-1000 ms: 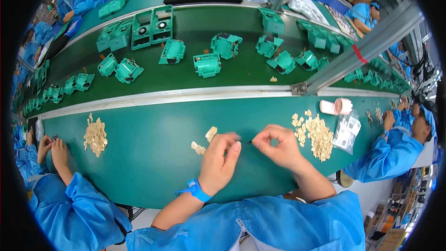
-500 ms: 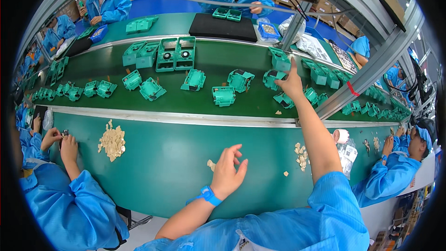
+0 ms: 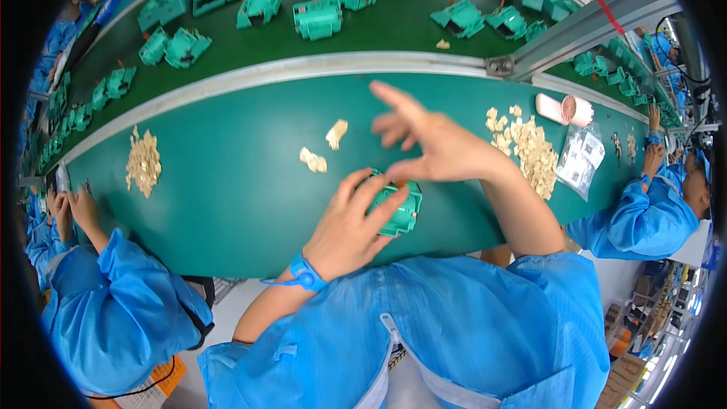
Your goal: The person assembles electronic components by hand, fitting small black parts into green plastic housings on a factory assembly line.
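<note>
A green plastic housing [image 3: 403, 215] is close to my body, at the near side of the green table. Around its left side curl the fingers of my left hand [image 3: 347, 221], which wears a blue wrist strap. My right hand [image 3: 447, 144] hangs just above and beyond the housing, fingers spread and slightly blurred, holding nothing. Its thumb reaches toward the left fingertips. Beyond the left hand lie a small cream piece [image 3: 337, 134] and another cream piece [image 3: 313, 160]. To the right of my right hand spreads a pile of cream pieces [image 3: 534, 153].
A metal rail [image 3: 303, 66] separates the table from a belt with several green housings [image 3: 318, 18]. A metal post [image 3: 583, 26] rises at right. Near a pink cylindrical object [image 3: 577, 110] lies a clear bag [image 3: 581, 157]. Co-workers sit on both sides; another cream pile [image 3: 143, 163] lies left.
My right hand has come back from the belt, and a green housing is now in my left hand. The view has tilted down toward the table.
</note>
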Tool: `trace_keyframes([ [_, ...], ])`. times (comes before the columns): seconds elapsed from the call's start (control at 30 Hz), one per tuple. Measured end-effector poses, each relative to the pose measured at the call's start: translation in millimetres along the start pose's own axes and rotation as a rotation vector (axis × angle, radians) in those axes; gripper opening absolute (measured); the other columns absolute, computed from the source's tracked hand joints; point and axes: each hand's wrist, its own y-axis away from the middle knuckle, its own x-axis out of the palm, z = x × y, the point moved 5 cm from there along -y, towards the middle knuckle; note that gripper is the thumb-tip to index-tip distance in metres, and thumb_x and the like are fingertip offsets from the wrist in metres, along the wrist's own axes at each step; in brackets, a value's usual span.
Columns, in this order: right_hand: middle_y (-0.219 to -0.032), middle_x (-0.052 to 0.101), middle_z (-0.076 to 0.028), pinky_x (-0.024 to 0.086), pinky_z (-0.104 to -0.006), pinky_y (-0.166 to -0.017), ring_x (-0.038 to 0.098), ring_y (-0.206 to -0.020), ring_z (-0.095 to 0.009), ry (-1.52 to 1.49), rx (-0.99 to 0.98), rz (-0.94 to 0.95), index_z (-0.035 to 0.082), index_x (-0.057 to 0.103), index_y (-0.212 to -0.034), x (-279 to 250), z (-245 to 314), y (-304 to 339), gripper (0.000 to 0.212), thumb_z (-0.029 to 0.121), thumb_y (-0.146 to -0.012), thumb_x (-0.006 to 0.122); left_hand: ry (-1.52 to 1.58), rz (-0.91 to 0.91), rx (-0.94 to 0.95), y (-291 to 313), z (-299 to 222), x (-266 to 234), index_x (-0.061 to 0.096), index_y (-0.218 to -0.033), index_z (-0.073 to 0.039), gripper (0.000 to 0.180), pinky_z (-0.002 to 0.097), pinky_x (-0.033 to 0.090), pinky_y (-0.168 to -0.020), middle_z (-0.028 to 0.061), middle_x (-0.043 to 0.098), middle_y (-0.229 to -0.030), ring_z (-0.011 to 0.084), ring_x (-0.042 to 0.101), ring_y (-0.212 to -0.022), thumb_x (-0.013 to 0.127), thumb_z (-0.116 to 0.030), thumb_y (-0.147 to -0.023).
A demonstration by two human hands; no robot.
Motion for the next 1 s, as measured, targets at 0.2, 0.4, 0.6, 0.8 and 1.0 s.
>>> trace_keyframes([
  [0.2,-0.093,0.068,-0.011,0.051,-0.0219,-0.063,0.064,-0.075,-0.012,-0.891,0.27,-0.309,0.0,0.062,-0.095,16,-43,77,0.017,0.001,-0.08,0.071,-0.046,-0.101,-0.001,18,-4,-1,0.061,-0.119,-0.011,0.062,0.0518,0.038,-0.099,0.0128,0.046,-0.135,0.0383,0.045,-0.123,0.085,-0.022,-0.062],
  [0.4,-0.074,0.068,-0.007,0.048,-0.0203,-0.055,0.062,-0.061,-0.009,-0.973,0.565,-0.119,0.002,0.06,-0.077,57,-44,99,0.012,-0.001,-0.078,0.072,0.074,-0.166,0.061,13,-4,3,0.065,-0.106,-0.006,0.046,0.0547,0.04,-0.1,0.0196,0.047,-0.129,0.0397,0.049,-0.12,0.083,-0.01,-0.063],
  [0.6,-0.072,0.065,-0.004,0.045,-0.0191,-0.055,0.059,-0.062,-0.006,-0.872,0.568,-0.066,0.004,0.059,-0.074,60,-37,89,0.017,-0.001,-0.075,0.075,0.024,-0.184,0.107,13,-2,4,0.065,-0.104,-0.006,0.047,0.055,0.041,-0.099,0.0184,0.048,-0.127,0.0381,0.05,-0.119,0.084,-0.012,-0.061],
  [0.8,-0.069,0.062,0.0,0.04,-0.0187,-0.053,0.054,-0.06,-0.003,-0.831,0.565,-0.097,0.005,0.058,-0.073,65,-38,88,0.018,-0.001,-0.074,0.075,0.034,-0.162,0.081,14,0,3,0.065,-0.105,-0.006,0.048,0.0551,0.041,-0.098,0.0182,0.049,-0.126,0.0373,0.051,-0.119,0.084,-0.012,-0.06],
  [1.0,-0.069,0.06,0.001,0.039,-0.0187,-0.053,0.053,-0.06,-0.003,-0.839,0.556,-0.101,0.005,0.057,-0.072,65,-39,86,0.018,-0.001,-0.075,0.074,0.036,-0.168,0.092,14,2,4,0.065,-0.106,-0.006,0.05,0.0547,0.041,-0.098,0.0182,0.049,-0.126,0.0378,0.051,-0.118,0.084,-0.012,-0.06],
])
